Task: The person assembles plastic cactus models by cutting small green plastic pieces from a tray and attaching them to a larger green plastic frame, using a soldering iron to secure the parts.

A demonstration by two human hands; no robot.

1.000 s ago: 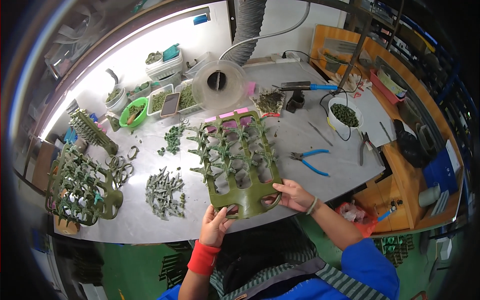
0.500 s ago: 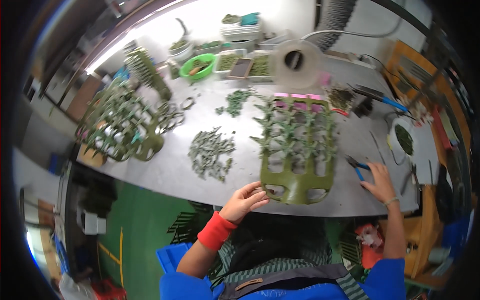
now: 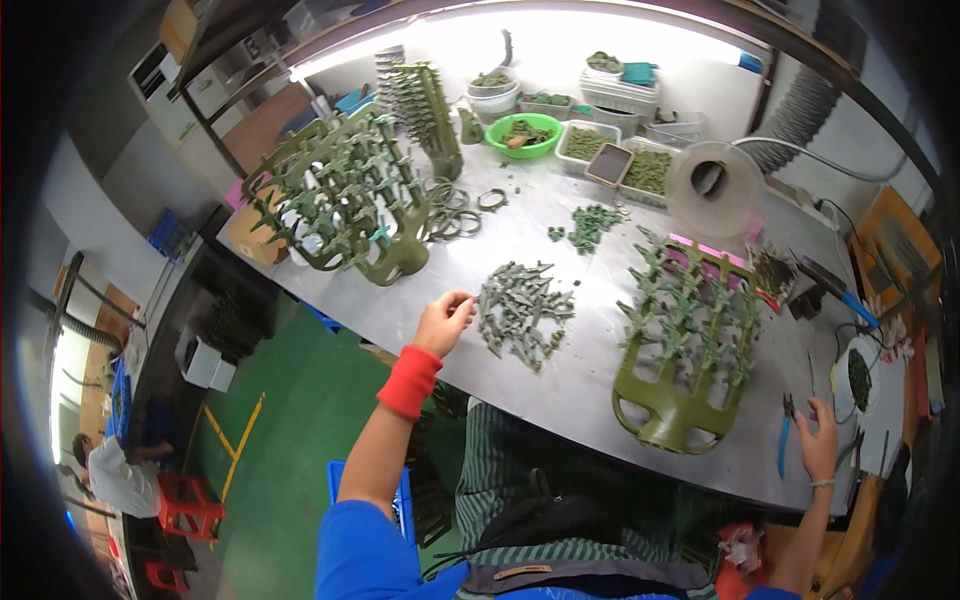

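My left hand [image 3: 446, 322], with a red wristband, hovers at the left edge of a pile of small grey-green leaf-shaped pieces [image 3: 524, 312]. Its fingers are loosely curled, a small gap shows between them, and nothing is visible inside. On the right, my right hand [image 3: 821, 442] is closed around one handle of blue-handled pliers [image 3: 783, 440]; the other handle sticks out to the left, the jaws pointing away. Between the hands stands an olive-green rack [image 3: 665, 418] with rows of grey-green spiky pieces [image 3: 690, 310] on its bars.
A second loaded rack [image 3: 395, 262] stands at the left, beside several loose rings [image 3: 455, 215]. Behind are a green bowl [image 3: 524, 150], trays of green pieces [image 3: 590, 143], a phone [image 3: 608, 165] and a clear round hood [image 3: 714, 190]. A seated person [image 3: 120, 475] is far left.
My left hand has left the near rack's lower edge and moved left to the pile. My right hand stays with the pliers, which have turned. The whole view has swung left.
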